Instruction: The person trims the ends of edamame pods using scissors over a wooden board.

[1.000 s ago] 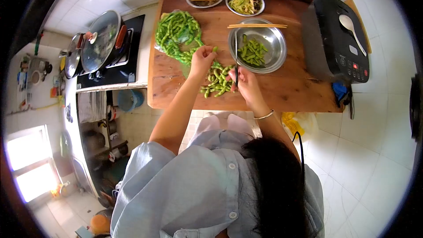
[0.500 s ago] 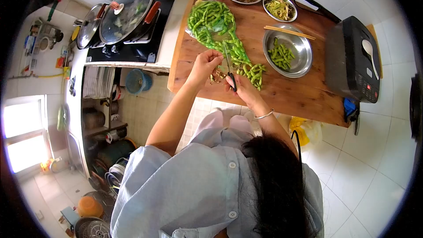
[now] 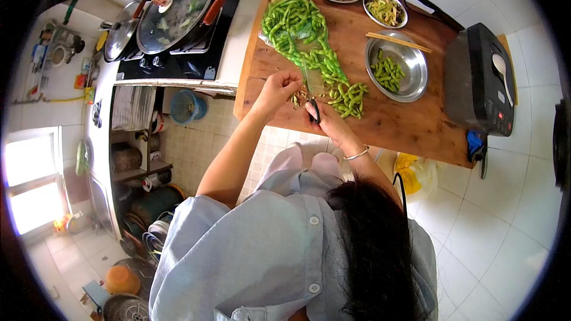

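Wooden planks of the table (image 3: 392, 128) ran beneath the work, a stove (image 3: 223, 35) off to the left, and just above the near edge were both hands! The right hand (image 3: 333, 123) had its fingers closed around the handles of the scissors (image 3: 314, 113), whose long axis pointed away from the body, blades reaching up toward the green bag of pods (image 3: 294, 27). Right beside those blades, on their left, came the left hand (image 3: 279, 90), fingertips drawn close together, nearly a pinch; whether a pod sat between them, the view couldn't tell. How wide the blades stood apart was too fine to make out, too. Loose pods (image 3: 350, 102) lay just beyond and to the right of the scissors, nearer the right hand than the left, with small scraps (image 3: 295, 101) by the left fingers. Farther right sat the steel bowl (image 3: 417, 77), more pods inside, chopsticks (image 3: 401, 43) across its far rim.
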`<state>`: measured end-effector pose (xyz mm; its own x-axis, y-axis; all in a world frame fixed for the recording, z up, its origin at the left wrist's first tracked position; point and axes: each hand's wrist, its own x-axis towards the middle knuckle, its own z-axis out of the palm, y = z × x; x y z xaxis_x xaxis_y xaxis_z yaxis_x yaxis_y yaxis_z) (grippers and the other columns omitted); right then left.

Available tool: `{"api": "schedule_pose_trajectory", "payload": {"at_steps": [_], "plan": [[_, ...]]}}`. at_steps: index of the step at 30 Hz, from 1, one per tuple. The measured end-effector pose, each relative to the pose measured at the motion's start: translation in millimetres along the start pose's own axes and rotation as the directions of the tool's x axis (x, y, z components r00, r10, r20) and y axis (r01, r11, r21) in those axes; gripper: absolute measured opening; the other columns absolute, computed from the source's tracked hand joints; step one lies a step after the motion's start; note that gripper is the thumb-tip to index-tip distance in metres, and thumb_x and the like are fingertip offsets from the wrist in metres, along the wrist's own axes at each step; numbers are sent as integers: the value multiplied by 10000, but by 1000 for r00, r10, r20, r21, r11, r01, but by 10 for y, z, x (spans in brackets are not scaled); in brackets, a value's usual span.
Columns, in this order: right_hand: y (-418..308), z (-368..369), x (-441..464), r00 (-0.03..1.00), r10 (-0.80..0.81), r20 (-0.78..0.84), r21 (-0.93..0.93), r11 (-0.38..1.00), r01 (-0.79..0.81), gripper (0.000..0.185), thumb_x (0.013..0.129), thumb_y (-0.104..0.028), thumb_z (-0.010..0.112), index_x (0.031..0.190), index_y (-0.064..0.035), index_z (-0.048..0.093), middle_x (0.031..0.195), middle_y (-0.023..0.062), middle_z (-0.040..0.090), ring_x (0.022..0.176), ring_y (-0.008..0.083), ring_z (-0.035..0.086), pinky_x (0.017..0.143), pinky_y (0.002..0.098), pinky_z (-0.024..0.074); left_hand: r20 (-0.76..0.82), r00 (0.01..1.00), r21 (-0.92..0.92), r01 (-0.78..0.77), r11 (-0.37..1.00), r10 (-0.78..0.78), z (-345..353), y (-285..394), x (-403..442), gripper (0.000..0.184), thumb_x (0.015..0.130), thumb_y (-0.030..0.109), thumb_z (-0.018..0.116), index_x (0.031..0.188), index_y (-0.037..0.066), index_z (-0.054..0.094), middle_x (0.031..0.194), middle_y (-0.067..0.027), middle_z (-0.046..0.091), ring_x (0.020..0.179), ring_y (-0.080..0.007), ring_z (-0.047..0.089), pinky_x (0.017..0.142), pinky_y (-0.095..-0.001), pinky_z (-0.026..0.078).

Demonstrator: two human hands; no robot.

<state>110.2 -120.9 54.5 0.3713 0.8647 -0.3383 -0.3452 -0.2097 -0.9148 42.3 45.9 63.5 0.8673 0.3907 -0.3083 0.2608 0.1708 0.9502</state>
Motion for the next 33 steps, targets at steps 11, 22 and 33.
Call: {"api": "schedule_pose_trajectory", "payload": {"at_steps": [11, 22, 33], "plan": [[592, 21, 64, 983, 60, -173, -109, 991, -79, 431, 915, -410, 503, 709, -34, 544, 620, 39, 522, 576, 111, 479, 528, 276, 375, 92, 986, 141, 126, 982, -140, -156, -295, 17, 164, 853, 176, 612, 899, 26, 658, 692, 34, 550, 588, -43, 437, 507, -196, 327], [399, 105, 13, 998, 27, -64, 19, 1000, -25, 417, 926, -426, 463, 700, -78, 500, 618, -4, 483, 553, 77, 426, 516, 226, 337, -59, 973, -625, 138, 768, -223, -72, -259, -5, 64, 875, 125, 596, 862, 88, 545, 756, 0, 588, 645, -78, 576, 602, -201, 509], [224, 214, 2, 997, -4, -76, 52, 999, 8, 427, 938, -424, 438, 706, -71, 498, 633, 4, 502, 543, 69, 403, 511, 219, 325, -147, 967, -767, 20, 641, -207, 203, -261, -69, 88, 886, 111, 577, 831, 89, 512, 726, -33, 593, 623, -96, 576, 600, -207, 511]]}}
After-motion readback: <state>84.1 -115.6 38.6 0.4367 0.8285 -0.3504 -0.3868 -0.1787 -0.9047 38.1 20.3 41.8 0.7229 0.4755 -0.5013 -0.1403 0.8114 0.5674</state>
